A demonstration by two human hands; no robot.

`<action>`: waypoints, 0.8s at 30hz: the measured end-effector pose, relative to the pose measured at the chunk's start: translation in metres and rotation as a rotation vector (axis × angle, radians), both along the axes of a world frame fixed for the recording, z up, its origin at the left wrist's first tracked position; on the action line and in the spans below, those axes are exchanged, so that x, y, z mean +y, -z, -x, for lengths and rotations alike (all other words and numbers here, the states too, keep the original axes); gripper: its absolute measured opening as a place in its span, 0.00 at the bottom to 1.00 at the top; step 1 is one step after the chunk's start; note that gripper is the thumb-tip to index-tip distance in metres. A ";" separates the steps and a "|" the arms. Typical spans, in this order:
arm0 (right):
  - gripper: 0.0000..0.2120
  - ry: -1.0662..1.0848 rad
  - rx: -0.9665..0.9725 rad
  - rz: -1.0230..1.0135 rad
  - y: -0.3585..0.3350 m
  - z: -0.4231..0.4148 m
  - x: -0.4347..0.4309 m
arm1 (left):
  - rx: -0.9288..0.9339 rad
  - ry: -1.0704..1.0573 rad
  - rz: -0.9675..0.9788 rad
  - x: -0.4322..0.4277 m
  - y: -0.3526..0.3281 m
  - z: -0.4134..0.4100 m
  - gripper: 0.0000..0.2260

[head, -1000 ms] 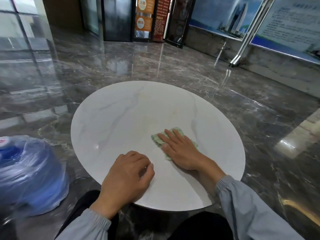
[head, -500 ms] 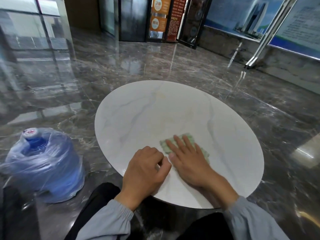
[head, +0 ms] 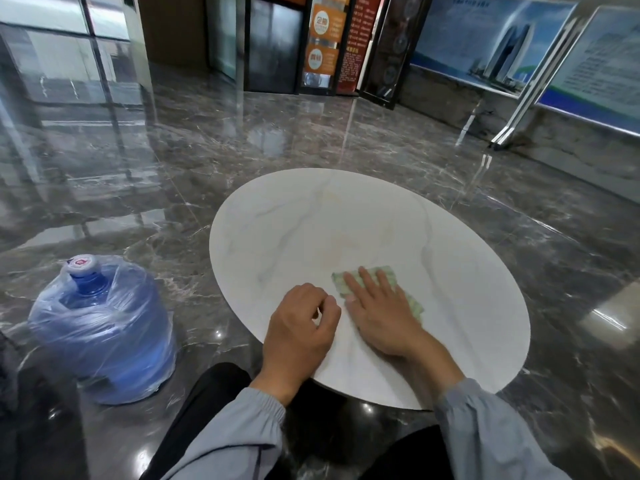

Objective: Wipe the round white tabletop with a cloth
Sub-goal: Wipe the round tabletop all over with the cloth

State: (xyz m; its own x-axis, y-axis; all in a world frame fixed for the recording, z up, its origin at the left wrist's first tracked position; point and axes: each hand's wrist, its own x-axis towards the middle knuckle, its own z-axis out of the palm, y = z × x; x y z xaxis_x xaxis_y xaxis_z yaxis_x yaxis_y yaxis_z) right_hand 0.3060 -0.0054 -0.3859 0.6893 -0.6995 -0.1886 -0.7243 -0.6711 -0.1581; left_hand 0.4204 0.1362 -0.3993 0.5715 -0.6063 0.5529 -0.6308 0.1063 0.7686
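Head view: right hand (head: 382, 315) flat on cloth (head: 340, 283), left hand (head: 298, 332) seemingly loose-fisted.

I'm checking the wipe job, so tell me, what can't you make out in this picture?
Head view only:
- Cloth: mostly hidden under the right hand, so its full size is unclear.
- Table legs: hidden beneath the tabletop.
- Tabletop's near edge: covered where the right sleeve crosses it.
- Orange signs at the back: print too small to read.

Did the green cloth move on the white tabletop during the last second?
Yes. The cloth under the right hand slid slightly left across the tabletop, closer to the left hand.
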 end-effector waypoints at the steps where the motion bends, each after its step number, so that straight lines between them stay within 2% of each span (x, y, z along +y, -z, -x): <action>1: 0.27 -0.076 -0.007 0.015 0.002 -0.009 0.019 | 0.039 0.007 0.048 0.001 -0.001 -0.001 0.12; 4: 0.31 -0.255 -0.036 0.040 0.006 -0.027 0.065 | 0.192 0.006 0.173 0.007 -0.003 -0.006 0.11; 6: 0.29 -0.277 -0.083 0.013 0.003 -0.026 0.077 | 0.306 -0.005 0.216 0.013 -0.006 -0.011 0.10; 8: 0.28 -0.243 -0.168 -0.074 -0.004 -0.014 0.077 | 0.340 -0.007 0.174 0.019 -0.011 -0.018 0.07; 10: 0.30 -0.158 -0.286 -0.122 -0.007 0.006 0.074 | 0.231 0.001 0.056 0.022 -0.014 -0.025 0.04; 12: 0.29 -0.018 -0.380 -0.033 -0.004 0.029 0.070 | -0.024 0.041 -0.069 0.020 -0.015 -0.026 0.05; 15: 0.20 0.212 -0.519 0.130 0.007 0.056 0.072 | -0.393 0.230 -0.377 0.001 -0.017 -0.017 0.16; 17: 0.15 0.184 -0.513 0.245 0.017 0.062 0.077 | -0.572 0.340 -0.626 -0.012 -0.014 -0.008 0.24; 19: 0.15 0.149 -0.510 0.278 0.024 0.065 0.079 | -0.646 0.401 -0.780 -0.020 -0.007 -0.004 0.27; 24: 0.22 0.167 -0.457 0.229 0.027 0.061 0.079 | -0.621 0.382 -0.835 -0.022 0.004 -0.010 0.30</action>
State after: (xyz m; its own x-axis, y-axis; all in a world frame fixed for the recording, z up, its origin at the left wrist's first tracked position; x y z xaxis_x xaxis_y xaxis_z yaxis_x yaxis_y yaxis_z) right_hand 0.2452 0.0740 -0.4125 0.5416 -0.7945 0.2748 -0.7153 -0.6072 -0.3458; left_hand 0.4303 0.1144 -0.4036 0.0332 -0.9994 0.0137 -0.9675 -0.0287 0.2511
